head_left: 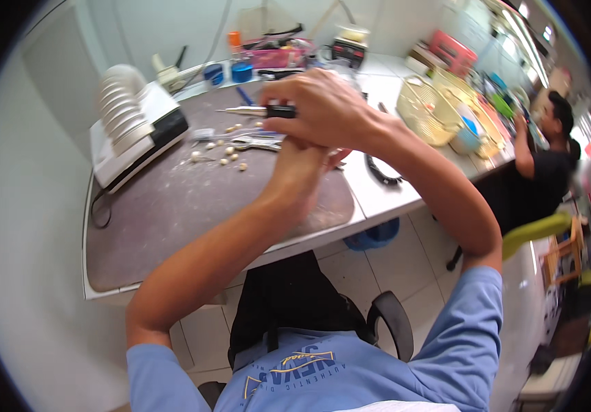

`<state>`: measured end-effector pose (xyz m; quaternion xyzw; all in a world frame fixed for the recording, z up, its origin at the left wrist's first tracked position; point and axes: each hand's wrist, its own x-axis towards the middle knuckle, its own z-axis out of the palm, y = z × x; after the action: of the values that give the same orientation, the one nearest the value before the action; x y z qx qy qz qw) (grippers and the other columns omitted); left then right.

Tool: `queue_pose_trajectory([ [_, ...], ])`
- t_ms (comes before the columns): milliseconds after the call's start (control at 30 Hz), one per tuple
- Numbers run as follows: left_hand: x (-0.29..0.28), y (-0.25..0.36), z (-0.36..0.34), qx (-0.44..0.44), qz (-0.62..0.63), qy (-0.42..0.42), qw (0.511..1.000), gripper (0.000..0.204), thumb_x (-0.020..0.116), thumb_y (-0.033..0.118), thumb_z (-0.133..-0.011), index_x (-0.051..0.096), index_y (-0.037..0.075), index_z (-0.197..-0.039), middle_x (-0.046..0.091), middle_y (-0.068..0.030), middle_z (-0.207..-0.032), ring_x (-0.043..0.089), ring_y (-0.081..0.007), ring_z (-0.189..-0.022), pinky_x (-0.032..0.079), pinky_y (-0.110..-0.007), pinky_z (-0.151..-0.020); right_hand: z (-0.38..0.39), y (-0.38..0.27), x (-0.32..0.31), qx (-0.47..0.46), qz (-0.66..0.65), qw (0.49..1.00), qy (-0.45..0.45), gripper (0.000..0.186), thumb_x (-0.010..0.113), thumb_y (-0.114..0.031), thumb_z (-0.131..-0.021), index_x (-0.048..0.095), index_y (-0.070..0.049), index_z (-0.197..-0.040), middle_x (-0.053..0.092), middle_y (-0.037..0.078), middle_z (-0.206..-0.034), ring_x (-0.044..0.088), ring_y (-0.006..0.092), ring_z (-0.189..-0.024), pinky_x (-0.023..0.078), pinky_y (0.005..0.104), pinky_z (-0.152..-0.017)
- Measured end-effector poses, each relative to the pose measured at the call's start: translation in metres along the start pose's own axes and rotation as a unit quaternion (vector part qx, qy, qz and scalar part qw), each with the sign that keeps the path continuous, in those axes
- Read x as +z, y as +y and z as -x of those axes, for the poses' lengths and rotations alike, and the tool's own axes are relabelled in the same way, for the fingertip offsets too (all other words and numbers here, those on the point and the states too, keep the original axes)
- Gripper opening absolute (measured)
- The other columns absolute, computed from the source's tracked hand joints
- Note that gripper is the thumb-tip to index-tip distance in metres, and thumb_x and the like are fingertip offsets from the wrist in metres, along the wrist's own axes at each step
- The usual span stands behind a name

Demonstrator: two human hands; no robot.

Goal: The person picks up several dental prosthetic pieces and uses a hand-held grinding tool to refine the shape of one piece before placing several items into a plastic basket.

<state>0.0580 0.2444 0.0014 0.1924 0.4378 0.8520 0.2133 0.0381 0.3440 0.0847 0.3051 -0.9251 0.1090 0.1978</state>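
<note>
My right hand [319, 103] is closed on a slim tool with a black grip [281, 111] and a pale, thin tip pointing left. My left hand [302, 161] is beneath it, partly covered by it, its fingers curled; what it holds is hidden. Around them on the grey mat [130, 240] lie several small cream-coloured pieces [242, 167], scissor-like metal tools [247, 143], a small clear container [203, 134] and a blue pen-like item [242, 94].
A white machine [124, 168] with a ribbed hose stands left. Cups [242, 72] and a pink caddy [275, 58] line the back. Yellow baskets [422, 113] sit right, near a co-worker [550, 158]. A blue bin [371, 239] and chair [398, 329] are below.
</note>
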Motion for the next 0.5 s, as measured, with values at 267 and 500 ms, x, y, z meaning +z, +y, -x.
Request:
queue_pose_trajectory([
  [267, -0.001, -0.017, 0.009, 0.069, 0.025, 0.014, 0.997, 0.039, 0.068, 0.017, -0.099, 0.050, 0.003, -0.132, 0.060, -0.0058, -0.127, 0.062, -0.0181, -0.115, 0.049, -0.039, -0.107, 0.009, -0.012, -0.007, 0.035, 0.001, 0.999, -0.009, 0.035, 0.073, -0.038, -0.089, 0.076, -0.006, -0.104, 0.075, 0.016, -0.092, 0.072, 0.0344, -0.087, 0.053, 0.0452, -0.080],
  [500, 0.006, -0.014, 0.007, 0.108, -0.001, -0.049, 0.993, 0.036, 0.066, 0.016, -0.100, 0.050, 0.003, -0.130, 0.058, -0.0058, -0.122, 0.059, -0.0159, -0.117, 0.050, -0.035, -0.100, 0.034, -0.009, -0.010, 0.016, -0.127, 0.987, 0.102, 0.033, 0.071, -0.037, -0.092, 0.078, -0.005, -0.096, 0.075, 0.013, -0.084, 0.072, 0.0303, -0.080, 0.056, 0.0397, -0.079],
])
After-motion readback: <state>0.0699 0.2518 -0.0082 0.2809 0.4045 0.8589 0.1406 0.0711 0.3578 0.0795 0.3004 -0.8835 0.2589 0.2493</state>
